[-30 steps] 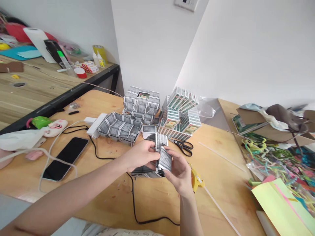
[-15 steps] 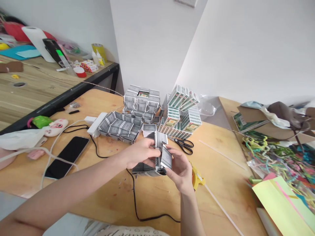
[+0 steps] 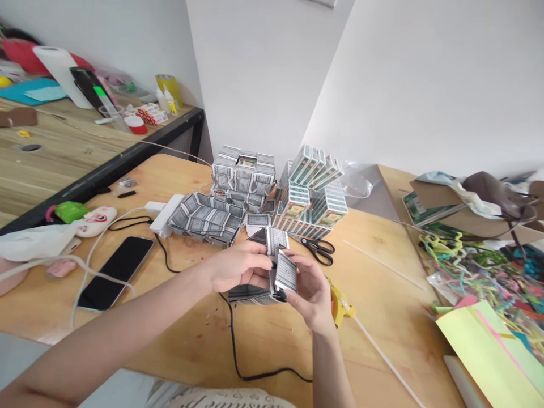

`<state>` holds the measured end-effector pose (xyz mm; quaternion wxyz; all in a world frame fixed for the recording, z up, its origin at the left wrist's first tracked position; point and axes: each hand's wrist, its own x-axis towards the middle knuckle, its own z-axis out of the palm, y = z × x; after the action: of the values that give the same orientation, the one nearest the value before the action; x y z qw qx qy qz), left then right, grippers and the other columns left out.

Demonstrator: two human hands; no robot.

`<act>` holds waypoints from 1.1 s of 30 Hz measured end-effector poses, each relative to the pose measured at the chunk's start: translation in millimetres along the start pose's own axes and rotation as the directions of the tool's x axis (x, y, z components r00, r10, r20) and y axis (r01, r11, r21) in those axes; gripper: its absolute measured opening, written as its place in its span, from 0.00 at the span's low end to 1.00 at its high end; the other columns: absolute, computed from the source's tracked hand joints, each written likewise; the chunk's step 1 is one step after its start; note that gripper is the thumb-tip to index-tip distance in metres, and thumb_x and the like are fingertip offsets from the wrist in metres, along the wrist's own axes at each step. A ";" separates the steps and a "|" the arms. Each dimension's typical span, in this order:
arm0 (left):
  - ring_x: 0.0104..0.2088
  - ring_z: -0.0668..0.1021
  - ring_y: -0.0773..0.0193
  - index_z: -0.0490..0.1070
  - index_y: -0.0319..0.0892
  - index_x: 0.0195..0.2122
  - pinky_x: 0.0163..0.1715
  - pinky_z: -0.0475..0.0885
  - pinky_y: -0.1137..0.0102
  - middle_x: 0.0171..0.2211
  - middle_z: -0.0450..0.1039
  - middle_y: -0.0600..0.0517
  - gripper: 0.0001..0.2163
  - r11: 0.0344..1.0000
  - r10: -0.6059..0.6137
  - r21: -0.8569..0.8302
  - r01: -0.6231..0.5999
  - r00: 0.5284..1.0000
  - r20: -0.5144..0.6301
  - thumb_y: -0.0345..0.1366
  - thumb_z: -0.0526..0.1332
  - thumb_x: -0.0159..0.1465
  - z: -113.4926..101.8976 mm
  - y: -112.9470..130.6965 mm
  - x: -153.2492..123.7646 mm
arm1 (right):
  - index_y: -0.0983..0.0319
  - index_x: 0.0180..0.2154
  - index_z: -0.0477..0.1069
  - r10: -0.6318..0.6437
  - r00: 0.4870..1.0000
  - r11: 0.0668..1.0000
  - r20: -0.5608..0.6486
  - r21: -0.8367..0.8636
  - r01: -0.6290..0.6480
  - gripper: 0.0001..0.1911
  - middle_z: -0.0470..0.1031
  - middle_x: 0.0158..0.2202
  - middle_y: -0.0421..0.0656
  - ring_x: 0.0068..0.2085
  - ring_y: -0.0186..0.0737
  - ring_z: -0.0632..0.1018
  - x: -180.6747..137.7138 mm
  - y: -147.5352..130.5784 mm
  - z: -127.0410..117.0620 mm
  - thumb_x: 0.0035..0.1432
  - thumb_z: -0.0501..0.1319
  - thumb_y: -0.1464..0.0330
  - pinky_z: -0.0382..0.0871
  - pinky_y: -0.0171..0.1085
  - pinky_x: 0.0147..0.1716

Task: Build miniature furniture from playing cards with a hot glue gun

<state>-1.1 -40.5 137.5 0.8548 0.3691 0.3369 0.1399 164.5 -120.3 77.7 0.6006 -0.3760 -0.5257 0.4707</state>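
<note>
A grey-and-white patterned playing card (image 3: 287, 273) is pinched between the thumb and fingers of my right hand (image 3: 315, 292). It lies tilted against the end of a box-like piece built from playing cards (image 3: 250, 293). My left hand (image 3: 242, 265) grips the upper part of that piece with bent fingers, close to the card; its lower fingers are partly hidden. An open tray made of the same cards (image 3: 208, 218) sits beyond my left hand. Behind it stands a lidded chest of cards (image 3: 244, 173). Loose cards (image 3: 258, 220) lie between them and my hands.
Stacked card boxes (image 3: 312, 195) stand at the back. Black-handled scissors (image 3: 318, 249) and a yellow glue gun (image 3: 340, 303) with a white glue stick lie on the right. To the left are a phone (image 3: 117, 273) and a power strip (image 3: 168, 215). A black cord (image 3: 233, 340) crosses the front.
My left fingers have shifted slightly on the card piece, a dark-nailed fingertip now showing beside the card. My right hand keeps its pinch on the card, almost unmoved.
</note>
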 end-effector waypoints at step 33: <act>0.33 0.78 0.64 0.74 0.36 0.32 0.40 0.73 0.67 0.30 0.77 0.49 0.05 0.982 0.184 0.069 -0.175 0.970 -0.162 0.30 0.59 0.57 5.4 -18.3 -6.7 | 0.55 0.46 0.72 -0.033 0.982 0.963 0.186 -0.257 0.081 0.16 0.68 0.54 0.47 0.60 0.51 0.61 14.6 -11.5 -5.0 0.53 0.63 0.68 0.56 0.56 0.56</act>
<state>-2.5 -59.2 130.1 0.7969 0.4082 0.3766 0.2378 171.5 -109.2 91.9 0.5086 -0.3932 -0.6464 0.4111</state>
